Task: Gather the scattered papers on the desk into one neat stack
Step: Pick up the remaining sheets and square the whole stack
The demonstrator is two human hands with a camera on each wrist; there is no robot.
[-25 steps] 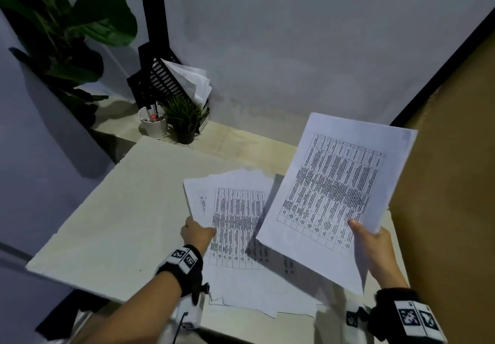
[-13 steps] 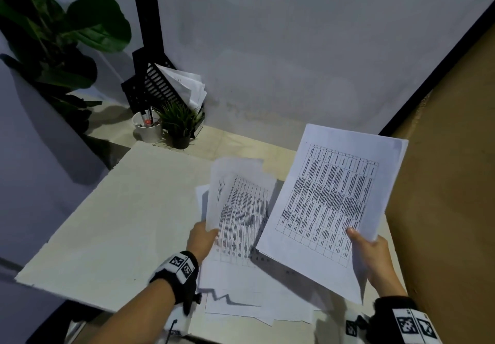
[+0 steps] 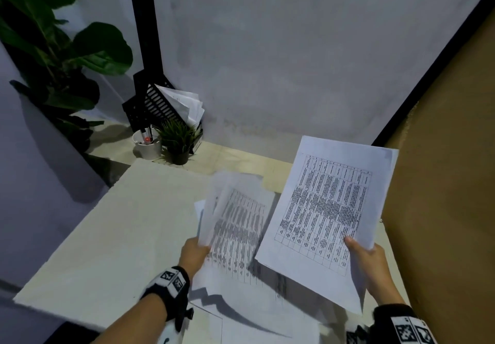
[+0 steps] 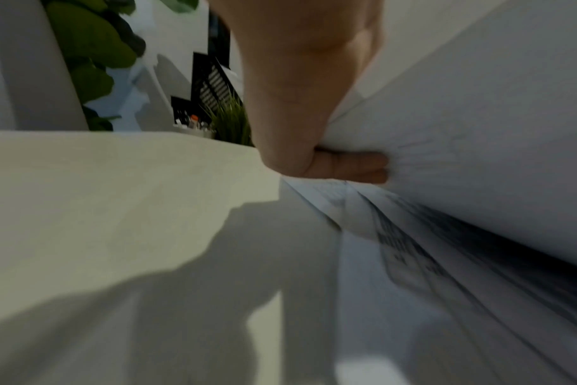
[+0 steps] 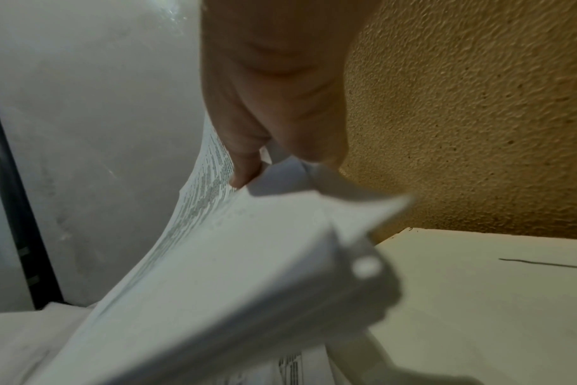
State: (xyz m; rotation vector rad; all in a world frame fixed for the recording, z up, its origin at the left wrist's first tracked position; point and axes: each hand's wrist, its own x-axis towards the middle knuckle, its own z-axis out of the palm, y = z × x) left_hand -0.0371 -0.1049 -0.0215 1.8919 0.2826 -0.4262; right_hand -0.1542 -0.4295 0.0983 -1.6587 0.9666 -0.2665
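Observation:
My right hand [image 3: 365,260] grips a bundle of printed sheets [image 3: 325,209] by its lower right edge and holds it tilted above the desk, thumb on the printed face. In the right wrist view that hand [image 5: 264,156] pinches the same bundle [image 5: 214,273]. My left hand [image 3: 194,255] holds several blurred sheets [image 3: 235,217] by their lower left corner, lifted off the desk. The left wrist view shows the left hand [image 4: 317,161] with its fingers under these lifted sheets [image 4: 462,146]. More loose papers [image 3: 265,325] lie flat on the cream desk [image 3: 112,244] below both hands.
At the desk's back left corner stand a black file holder [image 3: 158,105] with papers, a white pen cup [image 3: 147,145] and a small potted plant [image 3: 178,140]. A large leafy plant [image 3: 53,57] is at the far left. An ochre wall [image 3: 444,183] borders the right side.
My left hand has lifted several sheets from the flat pile and raised them up. The right hand's bundle has stayed raised, nearly in the same place.

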